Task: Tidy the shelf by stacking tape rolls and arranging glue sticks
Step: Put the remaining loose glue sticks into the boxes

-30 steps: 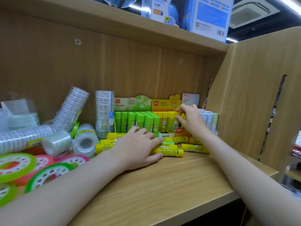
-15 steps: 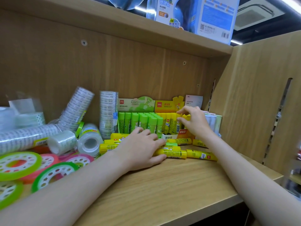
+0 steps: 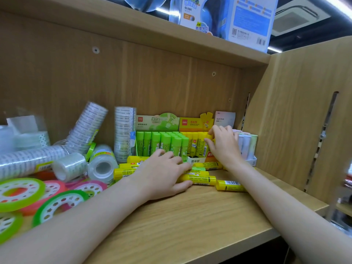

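Observation:
My left hand (image 3: 163, 174) lies over a heap of loose yellow glue sticks (image 3: 198, 180) on the shelf board (image 3: 190, 225), fingers and thumb curled round them. Farther back, my right hand (image 3: 224, 147) pinches the top of an upright yellow glue stick in the yellow display box (image 3: 194, 143). A green box of green glue sticks (image 3: 162, 143) stands just left of it. Another loose yellow stick (image 3: 230, 185) lies near my right wrist. Clear tape stacks stand upright (image 3: 123, 134), lean (image 3: 85, 126) and lie flat (image 3: 28, 161) at the left.
Two single clear rolls (image 3: 69, 166) (image 3: 102, 166) lie on their sides. Flat green and pink tape rings (image 3: 19, 193) crowd the shelf's front left. Pastel glue sticks (image 3: 247, 143) stand by the right side panel (image 3: 304, 121). A globe box (image 3: 228, 18) sits on the shelf above.
Both hands have stayed nearly in place. My right hand's fingers have shifted slightly on the yellow sticks in the box. The view has drifted a little.

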### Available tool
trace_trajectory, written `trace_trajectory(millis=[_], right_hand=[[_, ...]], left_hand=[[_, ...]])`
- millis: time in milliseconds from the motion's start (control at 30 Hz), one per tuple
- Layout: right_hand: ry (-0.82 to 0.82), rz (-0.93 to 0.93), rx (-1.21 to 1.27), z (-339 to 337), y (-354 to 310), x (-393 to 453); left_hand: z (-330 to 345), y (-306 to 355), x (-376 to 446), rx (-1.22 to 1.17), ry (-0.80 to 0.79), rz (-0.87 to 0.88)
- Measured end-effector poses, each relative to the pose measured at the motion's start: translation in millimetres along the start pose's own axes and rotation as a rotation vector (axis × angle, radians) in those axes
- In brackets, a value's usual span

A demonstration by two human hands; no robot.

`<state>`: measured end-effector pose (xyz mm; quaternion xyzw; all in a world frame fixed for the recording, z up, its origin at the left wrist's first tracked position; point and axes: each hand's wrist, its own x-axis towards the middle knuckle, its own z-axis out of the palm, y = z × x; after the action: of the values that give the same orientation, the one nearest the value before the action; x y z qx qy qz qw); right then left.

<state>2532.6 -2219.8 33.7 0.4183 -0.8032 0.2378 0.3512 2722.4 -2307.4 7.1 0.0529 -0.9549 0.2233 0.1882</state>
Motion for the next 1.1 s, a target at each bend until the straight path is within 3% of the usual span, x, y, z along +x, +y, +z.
trace_trajectory(millis=[500, 667, 733, 800, 900, 1000, 1100], right_hand=[[-0.087, -0.046, -0.052, -5, 8, -2], [0.063, -0.016, 0.284, -38, 4, -6], [-0.07, -0.101, 0.45, -65, 13, -24], [-0.411, -0.187, 0.534, -90, 25, -52], [-0.797, -0.179, 0.328, -104, 41, -75], [-0.794, -0.174, 0.261, -99, 45, -70], [-0.619, -0.026, 0.631, -91, 37, -54]], left_hand=[[4, 0, 1, -0.018, 0.021, 0.005], [4, 1, 0, -0.015, 0.001, -0.002], [3, 2, 0, -0.014, -0.009, 0.004], [3, 1, 0, -0.026, 0.006, 0.006], [1, 1, -1, -0.019, 0.052, 0.007], [0, 3, -1, -0.019, 0.043, 0.002], [1, 3, -1, -0.032, 0.042, 0.001]])
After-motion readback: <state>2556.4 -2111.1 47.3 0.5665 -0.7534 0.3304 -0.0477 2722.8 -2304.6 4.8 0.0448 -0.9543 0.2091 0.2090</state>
